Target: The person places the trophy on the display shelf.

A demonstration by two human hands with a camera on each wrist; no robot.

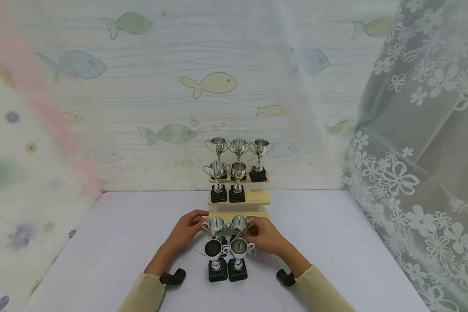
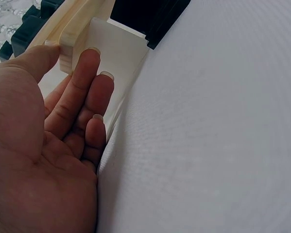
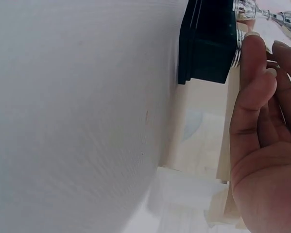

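Observation:
A three-step wooden stand (image 1: 259, 197) rises in the middle of the head view, carrying silver cup trophies on black bases. My left hand (image 1: 185, 229) is at the left end of its lowest step, thumb and forefinger holding the wood end (image 2: 66, 54). In front of that step stands a pair of trophies. The right one, a trophy (image 1: 239, 223), is beside my right hand (image 1: 266, 234); thumb and forefinger pinch it near the stem above its black base (image 3: 211, 43). Just where they grip is partly hidden.
Two more trophies, a left one (image 1: 213, 249) and a right one (image 1: 238, 248), stand nearest me on the white tablecloth (image 1: 320, 242). Three trophies, including one (image 1: 261, 147) at right, top the stand; two, including one (image 1: 238, 169), occupy its middle step. A fish-patterned curtain (image 1: 160, 104) hangs behind.

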